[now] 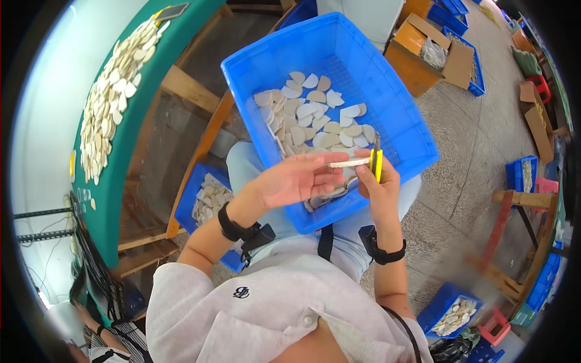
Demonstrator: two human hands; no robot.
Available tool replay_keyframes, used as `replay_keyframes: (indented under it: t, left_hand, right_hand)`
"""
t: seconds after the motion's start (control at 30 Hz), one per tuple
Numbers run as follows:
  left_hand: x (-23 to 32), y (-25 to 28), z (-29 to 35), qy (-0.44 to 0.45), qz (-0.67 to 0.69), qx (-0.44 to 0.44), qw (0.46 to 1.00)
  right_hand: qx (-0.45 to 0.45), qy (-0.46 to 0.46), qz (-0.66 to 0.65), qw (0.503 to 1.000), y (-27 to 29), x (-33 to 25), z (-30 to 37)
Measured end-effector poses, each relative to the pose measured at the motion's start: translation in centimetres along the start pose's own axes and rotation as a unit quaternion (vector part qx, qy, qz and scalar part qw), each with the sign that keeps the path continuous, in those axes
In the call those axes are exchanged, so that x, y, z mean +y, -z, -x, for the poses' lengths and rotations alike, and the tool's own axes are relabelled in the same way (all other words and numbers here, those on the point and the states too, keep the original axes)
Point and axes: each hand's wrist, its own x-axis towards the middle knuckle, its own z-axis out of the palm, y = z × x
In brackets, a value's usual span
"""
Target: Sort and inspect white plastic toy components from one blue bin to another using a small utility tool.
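Observation:
My right hand (382, 186) is closed around a yellow-handled tool (377, 164) whose thin dark tip points away from me; it looks like a utility knife. The same hand's thumb and index finger pinch one end of a flat white piece (348, 163), seen edge-on. Palm up, my left hand (299, 178) has its fingers loosely stretched out, with the fingertips at the piece's other end; whether they touch it I cannot tell. Below both hands a blue plastic crate (390, 103) rests on my lap. Many white and cream half-round pieces (321, 112) lie in it.
A green-covered table (136, 115) at left carries a long heap of similar pieces (109, 115). Beside my left leg stands another blue crate (187, 193) of pieces. An open cardboard box (417, 51) is at far right, and a filled blue crate (433, 311) is at lower right.

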Motion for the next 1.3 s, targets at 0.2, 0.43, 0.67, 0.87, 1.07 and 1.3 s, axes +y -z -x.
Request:
replay_keyframes:
  t: [0.2, 0.43, 0.67, 0.87, 1.07, 1.3]
  left_hand:
    - [-1.5, 4.2, 3.6, -0.029, -0.268, 0.066, 0.961]
    - [-2.3, 2.3, 4.0, 0.006, -0.116, -0.042, 0.992]
    - [-2.2, 1.2, 5.2, -0.129, -0.206, 0.007, 0.97]
    - [-2.7, -0.2, 6.2, -0.231, -0.237, 0.091, 0.939]
    - [-3.2, 0.3, 6.1, -0.334, -0.352, 0.114, 0.867]
    - [-3.2, 0.2, 5.9, -0.388, -0.432, 0.158, 0.799]
  right_hand:
    - [-0.107, -0.087, 0.063, 0.988, -2.3, -2.1, 1.1]
    - [-0.163, 0.011, 0.265, 0.95, -6.2, -2.9, 2.2]
    - [-0.019, 0.089, 0.205, 0.974, -5.9, -3.9, 3.6]
    - [-0.073, 0.198, 0.377, 0.902, -5.5, -4.5, 4.7]
    - [-0.145, 0.279, 0.479, 0.82, -6.0, -5.2, 5.3]
    - [-0.143, 0.31, 0.501, 0.795, -5.9, -5.1, 5.3]
